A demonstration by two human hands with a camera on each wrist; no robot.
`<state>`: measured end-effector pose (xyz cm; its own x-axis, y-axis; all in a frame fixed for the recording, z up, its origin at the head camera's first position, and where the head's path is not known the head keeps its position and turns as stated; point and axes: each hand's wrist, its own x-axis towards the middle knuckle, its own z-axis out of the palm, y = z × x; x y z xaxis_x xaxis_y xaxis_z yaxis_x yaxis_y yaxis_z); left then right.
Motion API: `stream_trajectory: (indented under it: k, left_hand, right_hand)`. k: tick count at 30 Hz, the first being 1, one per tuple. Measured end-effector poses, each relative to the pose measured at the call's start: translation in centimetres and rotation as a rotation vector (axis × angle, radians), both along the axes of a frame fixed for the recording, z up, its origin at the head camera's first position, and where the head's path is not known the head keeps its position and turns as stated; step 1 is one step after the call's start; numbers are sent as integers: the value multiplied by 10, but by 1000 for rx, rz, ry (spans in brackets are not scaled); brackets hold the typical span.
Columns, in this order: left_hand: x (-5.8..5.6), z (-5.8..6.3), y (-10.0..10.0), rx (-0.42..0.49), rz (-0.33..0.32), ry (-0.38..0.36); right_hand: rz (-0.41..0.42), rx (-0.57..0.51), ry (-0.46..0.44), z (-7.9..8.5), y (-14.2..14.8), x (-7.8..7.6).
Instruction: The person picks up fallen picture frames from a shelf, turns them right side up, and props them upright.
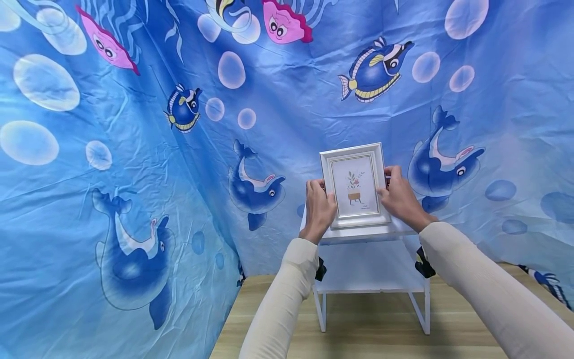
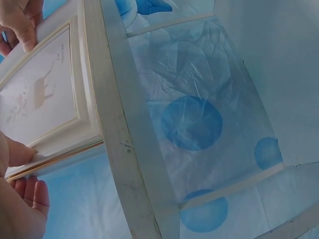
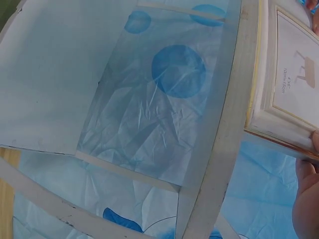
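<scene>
A white picture frame (image 1: pixel 357 185) with a thin gold inner line stands nearly upright on the top of a small white table (image 1: pixel 367 234), leaning slightly. Its print shows a potted plant on legs. My left hand (image 1: pixel 319 207) grips the frame's left edge, thumb on the front and fingers behind. On the opposite edge my right hand (image 1: pixel 401 197) holds it the same way, a little higher. In the left wrist view the left thumb (image 2: pixel 20 152) presses on the frame's border. The right wrist view shows the right hand (image 3: pixel 306 199) only partly, at its edge.
Below the tabletop the table has a lower white shelf (image 1: pixel 369 271) and white metal legs (image 1: pixel 420 314). Blue fabric (image 1: pixel 287 114) printed with dolphins, fish and bubbles hangs behind and on the left. Wood-look flooring (image 1: pixel 260 299) lies underneath.
</scene>
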<state>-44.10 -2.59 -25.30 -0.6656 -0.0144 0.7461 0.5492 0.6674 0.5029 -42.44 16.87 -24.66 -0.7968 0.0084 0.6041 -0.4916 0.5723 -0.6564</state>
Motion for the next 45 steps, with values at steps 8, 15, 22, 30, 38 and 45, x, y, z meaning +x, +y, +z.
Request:
stream_trajectory:
  k: [8, 15, 22, 30, 38, 45]
  left_hand:
    - [1, -3, -4, 22, -7, 11]
    - [4, -5, -6, 26, -13, 37]
    - [7, -7, -8, 43, -25, 43]
    - [9, -8, -11, 50, -30, 56]
    - [12, -2, -13, 57, -33, 55]
    - [17, 1, -14, 54, -54, 45]
  right_hand:
    - [-11, -3, 20, -4, -2, 3]
    - [-29, -6, 39, -7, -6, 5]
    - [-28, -12, 37, -8, -8, 9]
    - [-36, 6, 47, -6, -9, 14]
    - [-66, 52, 51, 5, -7, 26]
    - [-337, 40, 306, 29, -16, 38]
